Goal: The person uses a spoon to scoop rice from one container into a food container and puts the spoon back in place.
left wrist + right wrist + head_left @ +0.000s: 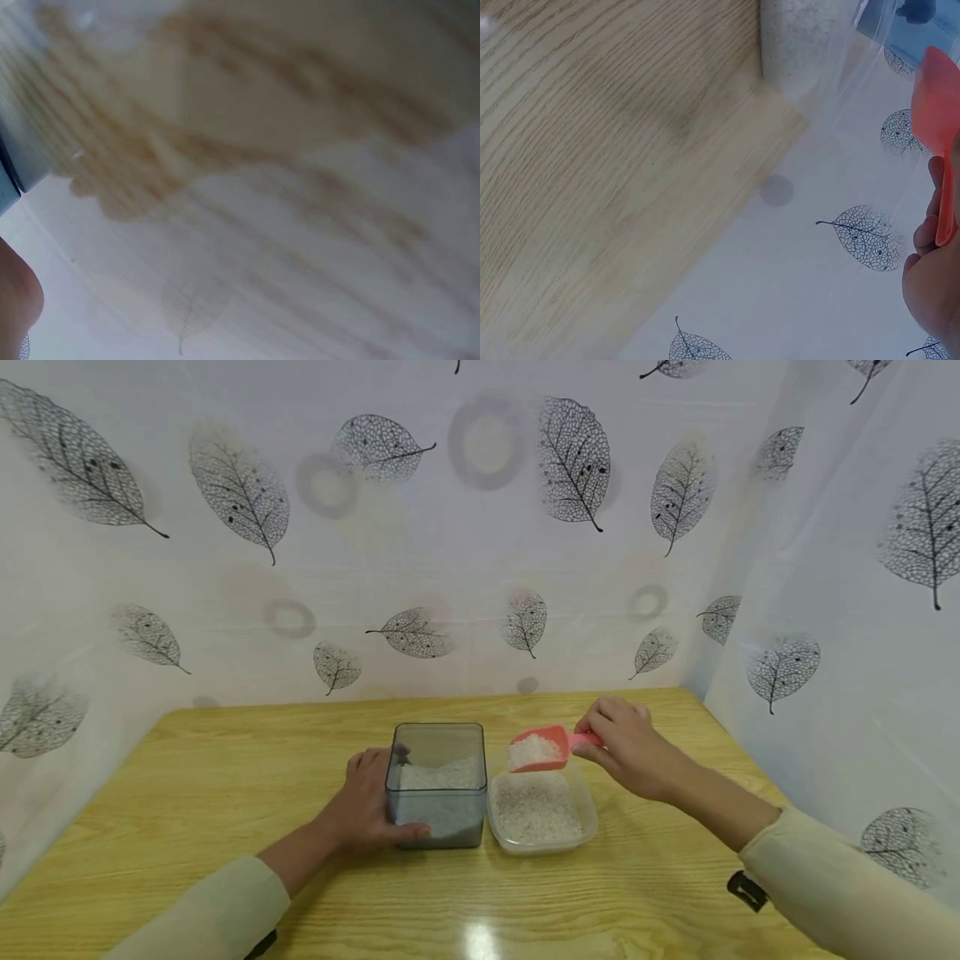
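In the head view my right hand (626, 747) pinches the handle of a pink scoop (553, 745) heaped with white rice. The scoop is held above the back of a clear plastic tub (592, 822), which contains more rice (536, 808). My left hand (367, 806) grips a grey see-through square container (438, 822) by its left side, thumb across the front and fingers toward the back. Rice lies inside that container too. The right wrist view shows the scoop (934, 105) from below, its handle in the right hand (934, 289). Only a blurred bit of the left hand (16, 300) shows in the left wrist view.
Both containers stand side by side on a wood-grain table (225, 793). A white curtain (420, 552) printed with leaves hangs behind the table and along its sides.
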Demonstrator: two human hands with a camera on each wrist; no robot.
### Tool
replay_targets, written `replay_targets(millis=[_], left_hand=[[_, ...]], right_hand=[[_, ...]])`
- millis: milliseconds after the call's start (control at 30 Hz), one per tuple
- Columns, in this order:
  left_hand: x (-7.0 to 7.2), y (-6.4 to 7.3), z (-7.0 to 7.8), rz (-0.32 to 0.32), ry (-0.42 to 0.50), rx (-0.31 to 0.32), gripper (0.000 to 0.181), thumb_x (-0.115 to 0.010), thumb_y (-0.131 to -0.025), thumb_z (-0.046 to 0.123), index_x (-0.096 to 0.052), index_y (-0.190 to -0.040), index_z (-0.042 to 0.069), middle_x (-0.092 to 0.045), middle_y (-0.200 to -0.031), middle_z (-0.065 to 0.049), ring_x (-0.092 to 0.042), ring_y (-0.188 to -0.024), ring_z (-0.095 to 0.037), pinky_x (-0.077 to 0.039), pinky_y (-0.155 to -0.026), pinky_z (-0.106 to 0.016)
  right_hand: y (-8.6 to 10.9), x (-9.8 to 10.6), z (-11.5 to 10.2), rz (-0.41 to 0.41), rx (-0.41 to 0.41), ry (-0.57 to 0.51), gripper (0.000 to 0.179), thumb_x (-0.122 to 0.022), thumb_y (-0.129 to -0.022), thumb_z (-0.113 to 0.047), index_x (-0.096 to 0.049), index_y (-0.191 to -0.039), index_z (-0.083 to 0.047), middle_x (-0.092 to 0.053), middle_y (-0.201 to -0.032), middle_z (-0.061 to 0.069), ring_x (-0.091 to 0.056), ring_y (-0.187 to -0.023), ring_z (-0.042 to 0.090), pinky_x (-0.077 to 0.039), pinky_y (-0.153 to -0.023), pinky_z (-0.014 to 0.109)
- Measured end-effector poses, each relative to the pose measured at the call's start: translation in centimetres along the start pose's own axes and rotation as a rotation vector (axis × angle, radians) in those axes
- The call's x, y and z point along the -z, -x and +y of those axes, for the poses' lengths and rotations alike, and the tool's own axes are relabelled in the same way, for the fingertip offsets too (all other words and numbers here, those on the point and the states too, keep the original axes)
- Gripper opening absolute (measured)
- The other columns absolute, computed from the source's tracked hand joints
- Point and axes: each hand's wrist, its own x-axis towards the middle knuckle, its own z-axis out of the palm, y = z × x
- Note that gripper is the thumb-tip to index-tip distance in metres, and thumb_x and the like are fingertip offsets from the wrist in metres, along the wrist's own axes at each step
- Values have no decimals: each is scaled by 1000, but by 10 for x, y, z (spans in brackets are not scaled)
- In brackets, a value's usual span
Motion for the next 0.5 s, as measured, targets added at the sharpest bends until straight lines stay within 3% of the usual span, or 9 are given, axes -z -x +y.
replay_targets(millis=[233,500], left_hand=[[2,0,2,-5,6,3,107,-76,-68,67,-37,-142,0,-53,-131,-13,-43,-123,-32,-23,-109,-54],[3,0,2,-6,2,-5,107,-76,-68,67,-37,-142,0,-52,-131,-14,-43,-124,-32,-22,-109,-54]], right_hand=[[2,-3,3,-4,131,163,15,-71,-90,-27,-65,-98,-16,-48,-94,-5,-42,-89,15,-24,-81,38],[-1,3,4,32,243,192,21,-73,-86,-31,-65,-100,-19,-49,-95,-5,-45,-90,16,-29,-81,39]])
